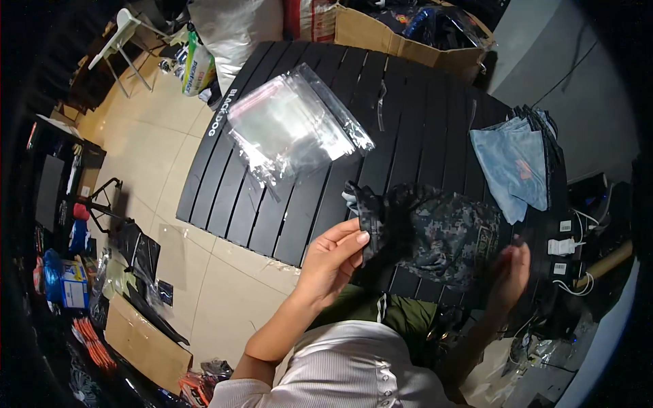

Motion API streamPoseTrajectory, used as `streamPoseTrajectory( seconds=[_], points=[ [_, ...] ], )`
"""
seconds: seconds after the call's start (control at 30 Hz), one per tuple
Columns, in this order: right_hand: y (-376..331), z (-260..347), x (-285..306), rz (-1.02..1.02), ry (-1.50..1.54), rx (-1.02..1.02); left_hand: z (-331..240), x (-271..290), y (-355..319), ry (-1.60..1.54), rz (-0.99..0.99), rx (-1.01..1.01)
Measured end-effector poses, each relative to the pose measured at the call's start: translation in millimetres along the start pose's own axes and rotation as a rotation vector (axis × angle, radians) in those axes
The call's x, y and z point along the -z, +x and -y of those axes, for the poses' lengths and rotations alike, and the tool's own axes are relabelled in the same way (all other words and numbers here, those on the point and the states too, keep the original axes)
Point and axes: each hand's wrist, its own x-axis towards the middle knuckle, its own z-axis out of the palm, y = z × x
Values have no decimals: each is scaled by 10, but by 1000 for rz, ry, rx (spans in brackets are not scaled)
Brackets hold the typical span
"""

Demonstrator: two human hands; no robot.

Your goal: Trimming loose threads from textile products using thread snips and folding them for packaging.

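Left hand [330, 265] has a pinch on the left end of a dark camo fabric piece [445, 234] — thumb on top, fingers tucked behind the edge. That piece is spread over the near side of a black slatted table [425, 129], toward the right, digital-camo print up and a rectangular patch at its right end. Right hand [513, 277] is just beside that patch end, fingers curled, but it's blurry and in shadow, so I can't tell if it's gripping anything or even touching the fabric. On the far left part of the table there's a loose stack of clear plastic sleeves [292, 126], super shiny, lying askew, and a thin clear strip [381, 109] sits to the right of them. Over on the right side is a little pile of light blue cloth [510, 160] with darker stuff under its far right edge. Past the far edge you've got an open cardboard box [401, 49] full of dark things, plus a big white sack [238, 34] to the left of it and a red and white sack [309, 20] between the two. Way off on the far left a white chair [119, 41] stands on the tiled floor [160, 153], and down the near left a flattish piece of brown cardboard [146, 340] leans among the clutter — white plug adapter [563, 246] and cable on the right.
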Motion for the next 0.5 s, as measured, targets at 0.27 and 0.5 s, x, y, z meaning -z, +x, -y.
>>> streamPoseTrajectory(
  seconds=[0.27, 0.5],
  points=[
    [-762, 208, -983, 521, -112, 363, 101, -268, -100, -6, 66, 77],
    [-734, 342, -1269, 552, -249, 667, 189, -244, -188, -3, 67, 58]
  ],
)
